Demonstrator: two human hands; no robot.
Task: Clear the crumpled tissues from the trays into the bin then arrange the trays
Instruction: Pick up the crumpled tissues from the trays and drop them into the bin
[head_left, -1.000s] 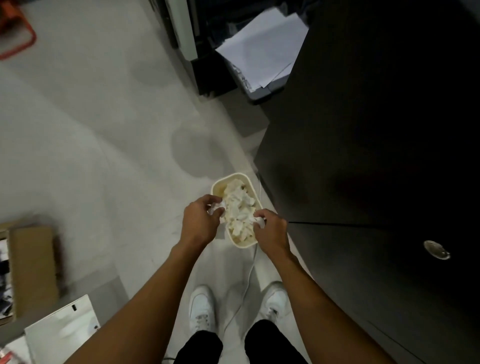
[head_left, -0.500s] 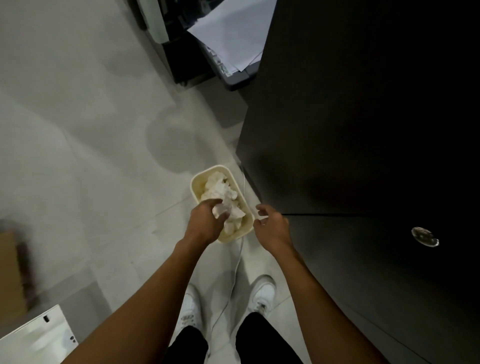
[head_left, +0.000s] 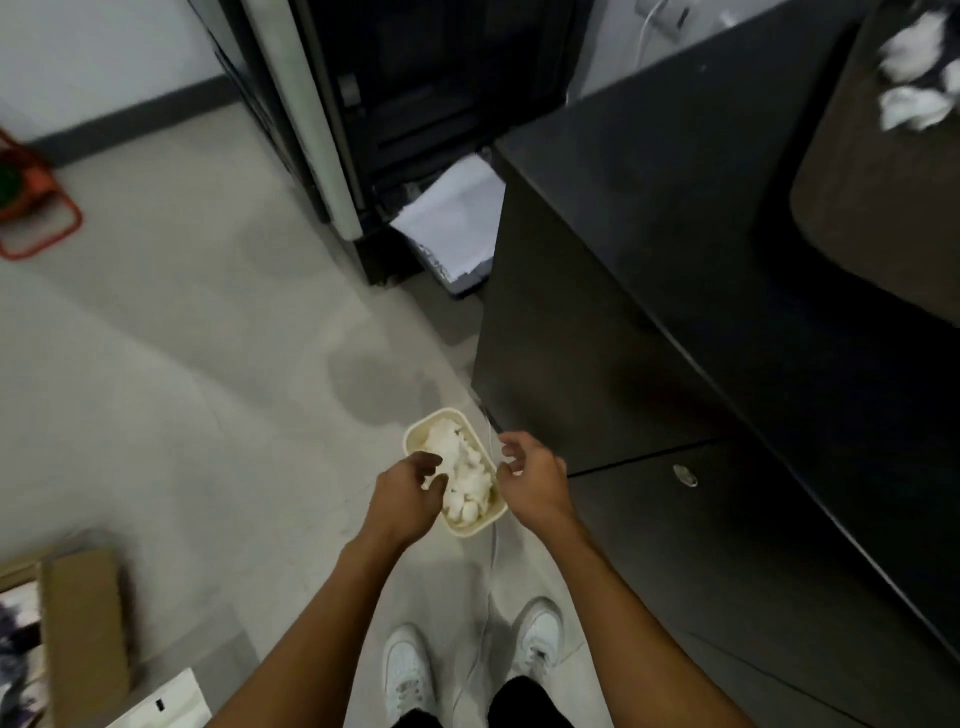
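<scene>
The bin stands on the floor, and it is heaped to the rim with crumpled tissues. My left hand hangs over the bin's left edge with its fingers loosely bent and their tips down on the heap. I cannot tell whether they have hold of a piece. My right hand hovers just past the bin's right edge, its fingers slack and half curled, with nothing in it.

The dark side of the cabinet rises just to the right of the bin. Its tabletop runs up and away from the bin, and a brown tray lies on it, far up to the bin's right. More tissues on the tray show as blurred white lumps.

A thin white cable runs along the floor from the bin's near side to between my white shoes. A stack of paper lies well beyond the bin. A cardboard box sits far off to the bin's left.
</scene>
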